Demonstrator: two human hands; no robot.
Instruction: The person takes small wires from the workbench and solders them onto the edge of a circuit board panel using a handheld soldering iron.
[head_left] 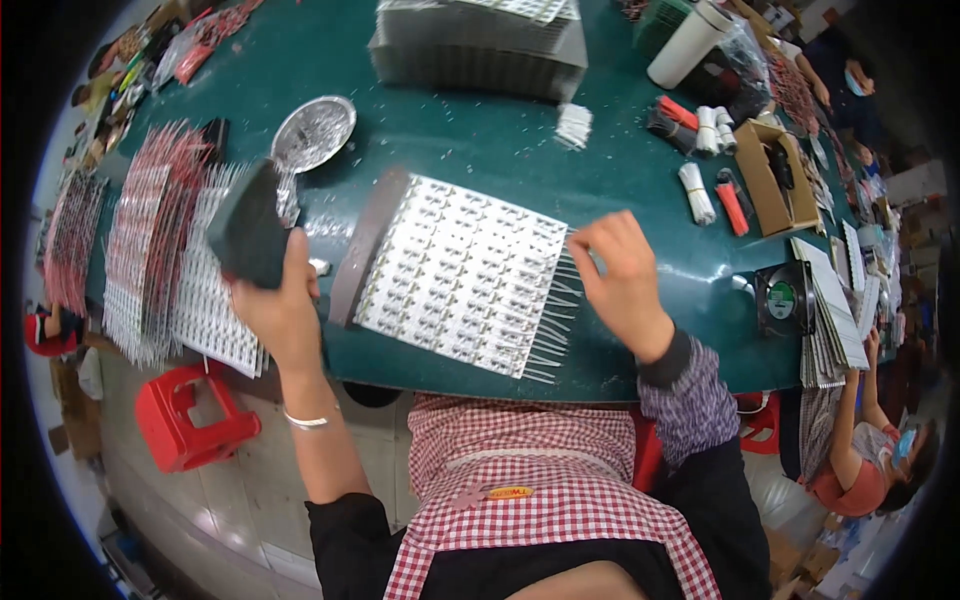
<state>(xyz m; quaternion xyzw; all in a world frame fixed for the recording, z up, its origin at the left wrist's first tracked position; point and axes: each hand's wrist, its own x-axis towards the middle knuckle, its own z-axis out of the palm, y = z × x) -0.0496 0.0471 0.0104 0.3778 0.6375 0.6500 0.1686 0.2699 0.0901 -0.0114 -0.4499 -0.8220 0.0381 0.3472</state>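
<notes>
Gripping a dark block (pixel 248 228), left hand (pixel 272 318), centre-left of frame; right hand (pixel 622 282), right of centre, by wired white panel (pixel 462 275), grip indeterminable.

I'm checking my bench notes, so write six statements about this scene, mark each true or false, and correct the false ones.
1. The left hand holds a dark block. True.
2. The bowl is right of the panel. False: the bowl is to the left of the panel.
3. The right hand is by the panel's right edge. True.
4. The strip lies along that same edge. False: the brown strip is at the left edge.
5. The stool is blue. False: the stool is red.
6. The fan has a black frame. True.
</notes>
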